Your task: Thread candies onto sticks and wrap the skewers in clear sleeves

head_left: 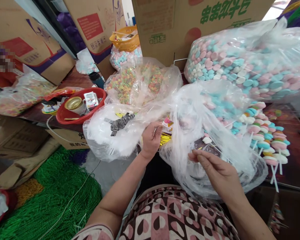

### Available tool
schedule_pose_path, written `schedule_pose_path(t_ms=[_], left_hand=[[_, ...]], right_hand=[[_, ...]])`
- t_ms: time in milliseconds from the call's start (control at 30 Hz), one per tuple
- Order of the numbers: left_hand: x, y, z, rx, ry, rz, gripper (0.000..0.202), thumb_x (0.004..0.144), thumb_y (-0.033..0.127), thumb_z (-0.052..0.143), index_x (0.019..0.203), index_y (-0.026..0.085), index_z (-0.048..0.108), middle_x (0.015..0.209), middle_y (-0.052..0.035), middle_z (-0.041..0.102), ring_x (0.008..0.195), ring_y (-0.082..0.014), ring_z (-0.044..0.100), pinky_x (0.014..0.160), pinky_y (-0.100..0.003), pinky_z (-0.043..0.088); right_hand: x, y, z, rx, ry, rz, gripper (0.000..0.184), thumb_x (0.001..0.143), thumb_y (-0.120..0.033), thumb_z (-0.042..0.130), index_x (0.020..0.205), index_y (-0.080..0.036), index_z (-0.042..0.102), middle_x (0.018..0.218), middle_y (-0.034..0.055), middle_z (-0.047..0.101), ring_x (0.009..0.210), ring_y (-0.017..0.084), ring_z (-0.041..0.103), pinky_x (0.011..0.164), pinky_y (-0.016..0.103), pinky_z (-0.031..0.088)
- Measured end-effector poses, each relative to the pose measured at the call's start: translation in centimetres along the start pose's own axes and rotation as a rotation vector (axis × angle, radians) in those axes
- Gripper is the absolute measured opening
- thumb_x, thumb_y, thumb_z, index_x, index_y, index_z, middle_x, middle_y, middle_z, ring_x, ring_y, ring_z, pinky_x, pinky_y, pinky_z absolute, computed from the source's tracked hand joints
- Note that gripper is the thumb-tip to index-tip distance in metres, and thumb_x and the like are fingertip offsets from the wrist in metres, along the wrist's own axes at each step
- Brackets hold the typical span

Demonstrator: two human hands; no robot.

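Note:
My left hand (151, 140) is closed, thumb against fingers, at the gap between two translucent plastic bags. Its fingertips meet the edge of a small pink-and-white printed piece (168, 123); whether they grip it is unclear. Just below lies a bundle of yellow twist ties (165, 139). My right hand (218, 170) pinches thumb to forefinger over the right plastic bag (182, 160); what is in the pinch, if anything, cannot be made out. The left plastic bag (97, 133) bears dark striped strips (121, 122). Marshmallow skewers (270, 136) on white sticks lie to the right.
Behind sit a bag of ring-shaped candies (130, 81) and a large bag of pastel marshmallows (240, 63). A red basin (101, 100) holds a metal bowl (73, 103). Cardboard boxes (165, 30) stand at the back. Green cords (65, 186) pile up at lower left.

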State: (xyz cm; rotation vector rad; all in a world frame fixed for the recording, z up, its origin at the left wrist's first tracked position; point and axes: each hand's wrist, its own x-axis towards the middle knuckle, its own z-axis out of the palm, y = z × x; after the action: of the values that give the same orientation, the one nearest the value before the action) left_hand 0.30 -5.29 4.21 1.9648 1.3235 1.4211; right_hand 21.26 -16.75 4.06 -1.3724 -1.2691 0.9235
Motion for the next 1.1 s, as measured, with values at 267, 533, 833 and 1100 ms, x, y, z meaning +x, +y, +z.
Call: schedule_pose_path(t_ms=[267,533,833,1100], left_hand=[[-1.6,5.2,2.0,-0.037,-0.2,0.324,0.015,0.097,0.029,0.053,0.092,0.02,0.064,0.096,-0.0074,0.075,0.098,-0.0173,0.069,0.091,-0.033,0.052],[0.5,7.1,2.8,-0.483,-0.775,-0.247,0.051,0.092,0.049,0.057,0.134,0.021,0.053,0.11,-0.0073,0.07,0.095,-0.0176,0.065,0.084,-0.03,0.05],[0.6,7.8,4.0,-0.49,-0.862,-0.481,0.026,0.079,0.042,0.068,0.082,0.017,0.064,0.073,0.0024,0.058,0.068,-0.0112,0.051,0.067,-0.025,0.039],[0.5,8.7,4.3,-0.352,-0.883,-0.31,0.035,0.088,0.048,0.054,0.071,0.018,0.057,0.063,0.0043,0.049,0.061,-0.0105,0.042,0.06,-0.024,0.033]], right_hand=[[3.5,-4.4,-0.1,0.162,0.047,0.08,0.032,0.078,-0.048,0.076,0.095,-0.022,0.075,0.086,0.0054,0.075,0.077,0.018,0.07,0.068,0.028,0.058],[2.3,-2.5,-2.7,0.2,0.201,-0.016,0.02,0.08,-0.041,0.074,0.082,-0.022,0.072,0.069,-0.0004,0.065,0.06,0.014,0.057,0.058,0.028,0.05],[1.9,-2.0,-5.1,0.24,0.161,0.114,0.028,0.07,-0.042,0.081,0.087,-0.022,0.072,0.07,-0.0007,0.068,0.062,0.014,0.061,0.06,0.028,0.053],[0.6,-0.1,-4.2,0.192,0.289,0.166,0.045,0.081,-0.055,0.07,0.056,-0.019,0.059,0.05,-0.0022,0.052,0.048,0.011,0.046,0.048,0.024,0.04]])
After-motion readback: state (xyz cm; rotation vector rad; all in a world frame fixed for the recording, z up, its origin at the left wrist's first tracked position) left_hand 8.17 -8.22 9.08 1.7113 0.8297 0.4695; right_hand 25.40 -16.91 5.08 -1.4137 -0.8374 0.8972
